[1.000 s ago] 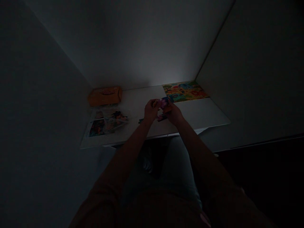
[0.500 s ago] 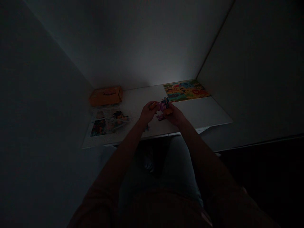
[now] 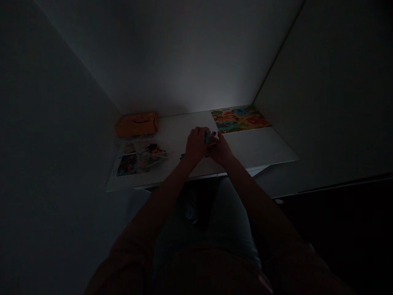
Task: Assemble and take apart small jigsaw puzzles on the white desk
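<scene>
My left hand and my right hand meet above the middle of the white table. Between them are colourful jigsaw puzzle pieces, teal and purple in parts, and the fingers of both hands are closed on them. How many pieces there are is hidden by the hands and the dim light. Beside my left wrist, a small dark puzzle piece lies on the table, partly covered by the hand.
An orange box stands at the table's back left. Before it lie clear plastic bags with dark, colourful contents. A bright animal picture, perhaps a finished puzzle, lies flat at the back right. Walls close in the back and sides.
My left hand has moved right and come against my right hand. The pieces, spread and visible before, are now mostly covered, and the purple piece on the table is hidden.
</scene>
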Demonstrator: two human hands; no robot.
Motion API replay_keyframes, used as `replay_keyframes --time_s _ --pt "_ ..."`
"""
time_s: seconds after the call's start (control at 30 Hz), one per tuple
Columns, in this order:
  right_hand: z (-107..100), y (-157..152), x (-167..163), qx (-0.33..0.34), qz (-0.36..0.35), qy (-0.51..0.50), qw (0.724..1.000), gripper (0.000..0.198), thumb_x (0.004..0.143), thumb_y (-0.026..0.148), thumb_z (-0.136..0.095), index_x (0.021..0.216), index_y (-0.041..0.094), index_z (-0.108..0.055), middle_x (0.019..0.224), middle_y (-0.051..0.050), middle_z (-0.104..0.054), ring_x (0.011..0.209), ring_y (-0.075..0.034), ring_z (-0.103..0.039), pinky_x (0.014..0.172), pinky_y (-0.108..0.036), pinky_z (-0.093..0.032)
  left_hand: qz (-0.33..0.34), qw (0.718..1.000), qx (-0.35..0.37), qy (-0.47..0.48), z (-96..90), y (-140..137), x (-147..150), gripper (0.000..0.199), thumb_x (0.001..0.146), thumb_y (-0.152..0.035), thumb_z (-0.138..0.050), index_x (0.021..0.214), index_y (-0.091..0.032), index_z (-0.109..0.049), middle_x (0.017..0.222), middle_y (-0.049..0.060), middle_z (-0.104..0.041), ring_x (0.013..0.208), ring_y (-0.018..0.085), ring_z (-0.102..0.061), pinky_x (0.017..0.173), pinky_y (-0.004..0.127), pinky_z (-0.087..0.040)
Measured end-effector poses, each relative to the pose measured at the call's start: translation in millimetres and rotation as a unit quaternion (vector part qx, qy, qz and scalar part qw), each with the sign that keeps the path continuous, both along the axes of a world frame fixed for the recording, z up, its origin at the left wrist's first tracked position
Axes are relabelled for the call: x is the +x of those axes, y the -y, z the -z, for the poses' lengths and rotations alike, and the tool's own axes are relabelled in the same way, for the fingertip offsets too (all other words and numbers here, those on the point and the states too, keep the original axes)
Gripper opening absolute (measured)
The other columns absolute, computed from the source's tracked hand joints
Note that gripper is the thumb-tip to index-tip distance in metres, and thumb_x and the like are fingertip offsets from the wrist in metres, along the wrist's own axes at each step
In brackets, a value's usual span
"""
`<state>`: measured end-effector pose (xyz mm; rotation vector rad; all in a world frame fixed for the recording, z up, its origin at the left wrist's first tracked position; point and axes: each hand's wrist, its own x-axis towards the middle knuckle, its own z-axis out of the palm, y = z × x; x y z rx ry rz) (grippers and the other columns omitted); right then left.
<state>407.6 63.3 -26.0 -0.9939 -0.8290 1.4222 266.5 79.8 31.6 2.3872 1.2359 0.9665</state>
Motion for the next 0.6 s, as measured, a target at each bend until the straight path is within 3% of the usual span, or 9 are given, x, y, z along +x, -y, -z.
replay_keyframes --time_s 0.07,0.2,0.37,0.5,0.6 --pt "0 1 2 0.003 -0.015 0.013 1.000 0.085 0.098 0.100 -0.041 0.113 0.021 -0.068 0.104 -0.014 -0.073 0.100 -0.029 -0.073 0.081 -0.042 -0.062 -0.017 0.999 0.012 -0.036 3.2 -3 4 0.035 0.107 -0.028 -0.067 0.141 -0.018 -0.068 0.144 0.021 -0.065 0.133 0.037 -0.059 0.117 0.051 -0.047" --pt "-4 6 4 -0.002 -0.020 -0.013 1.000 0.068 0.103 0.086 -0.049 0.117 0.022 -0.068 0.116 -0.012 -0.075 0.115 -0.029 -0.074 0.093 -0.043 -0.065 -0.012 0.997 -0.012 -0.078 10.3 -9 10 0.052 0.108 -0.049 -0.072 0.149 -0.018 -0.067 0.152 0.023 -0.058 0.142 0.041 -0.053 0.121 0.056 -0.042" --pt "-9 10 9 -0.049 -0.016 -0.174 0.983 0.038 0.106 0.059 -0.063 0.114 0.023 -0.073 0.127 -0.005 -0.077 0.119 -0.022 -0.074 0.103 -0.035 -0.065 0.029 0.994 -0.045 -0.093 13.2 -11 16 0.083 0.098 -0.063 -0.084 0.160 -0.015 -0.059 0.158 0.025 -0.054 0.147 0.043 -0.053 0.125 0.058 -0.041" --pt "-6 15 11 -0.051 -0.020 -0.216 0.975 0.022 0.093 0.040 -0.080 0.110 0.025 -0.077 0.125 0.002 -0.077 0.113 -0.014 -0.074 0.098 -0.023 -0.064 0.067 0.992 -0.030 -0.102 15.1 -14 14 0.115 0.085 -0.076 -0.091 0.171 -0.015 -0.045 0.165 0.027 -0.050 0.153 0.044 -0.049 0.129 0.059 -0.039" --pt "0 20 12 -0.028 -0.025 -0.204 0.978 0.032 0.084 0.031 -0.087 0.115 0.026 -0.078 0.130 0.003 -0.076 0.117 -0.013 -0.073 0.098 -0.019 -0.064 0.067 0.994 0.010 -0.086 16.1 -15 6 0.131 0.076 -0.090 -0.089 0.174 -0.018 -0.039 0.168 0.028 -0.047 0.157 0.048 -0.044 0.132 0.063 -0.032"
